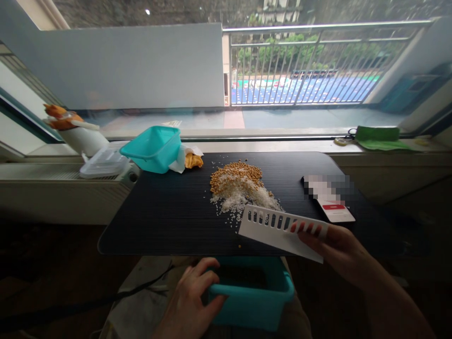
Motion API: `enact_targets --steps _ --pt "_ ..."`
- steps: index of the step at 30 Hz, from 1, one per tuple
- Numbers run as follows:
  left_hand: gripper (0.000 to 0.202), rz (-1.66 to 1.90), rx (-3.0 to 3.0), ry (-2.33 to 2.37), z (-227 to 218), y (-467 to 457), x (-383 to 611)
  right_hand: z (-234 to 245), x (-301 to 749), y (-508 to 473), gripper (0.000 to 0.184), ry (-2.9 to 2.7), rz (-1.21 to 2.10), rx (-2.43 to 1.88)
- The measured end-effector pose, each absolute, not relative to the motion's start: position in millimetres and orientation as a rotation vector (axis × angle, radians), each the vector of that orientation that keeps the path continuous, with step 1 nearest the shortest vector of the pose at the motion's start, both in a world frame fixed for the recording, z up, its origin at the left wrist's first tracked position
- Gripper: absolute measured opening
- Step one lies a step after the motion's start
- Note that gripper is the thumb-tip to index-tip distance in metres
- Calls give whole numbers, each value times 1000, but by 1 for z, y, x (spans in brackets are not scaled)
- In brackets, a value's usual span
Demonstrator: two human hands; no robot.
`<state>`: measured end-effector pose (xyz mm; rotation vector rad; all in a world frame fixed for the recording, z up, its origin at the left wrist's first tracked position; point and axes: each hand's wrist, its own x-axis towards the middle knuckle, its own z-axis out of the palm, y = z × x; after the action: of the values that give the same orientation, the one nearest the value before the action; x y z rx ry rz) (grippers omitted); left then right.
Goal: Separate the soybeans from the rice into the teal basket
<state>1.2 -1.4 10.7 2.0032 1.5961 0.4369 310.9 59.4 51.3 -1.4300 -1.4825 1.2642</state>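
Note:
My right hand (325, 240) grips the right end of a flat white plastic strip with a row of slots (278, 228). The strip's left end is beside a heap of white rice (240, 188) and yellow soybeans (243, 170) on the black table (169, 212). Below the table's front edge, my left hand (197, 287) is closed on the left rim of a teal plastic bin (254, 301) at my lap. The bin's inside is dark, so its contents are hard to make out. A single bean lies near the table's front edge.
A second teal bin (153, 148) stands at the table's back left, beside a crumpled orange-brown cloth (193, 160). A phone (328, 200) lies at the right. Behind the table, a window sill holds a green cloth (381, 138); a clear lid (105, 161) is at the left.

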Motion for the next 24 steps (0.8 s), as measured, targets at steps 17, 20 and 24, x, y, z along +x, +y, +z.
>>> enact_targets --steps 17,20,24 --pt "11 387 1949 1599 10 -4 2 45 308 107 38 -1444 782 -1478" --pt "11 384 1950 1608 10 -5 1 43 305 114 39 -1424 834 -1448" --pt "12 399 1964 1613 9 -4 1 45 304 105 33 -1349 919 -1413"
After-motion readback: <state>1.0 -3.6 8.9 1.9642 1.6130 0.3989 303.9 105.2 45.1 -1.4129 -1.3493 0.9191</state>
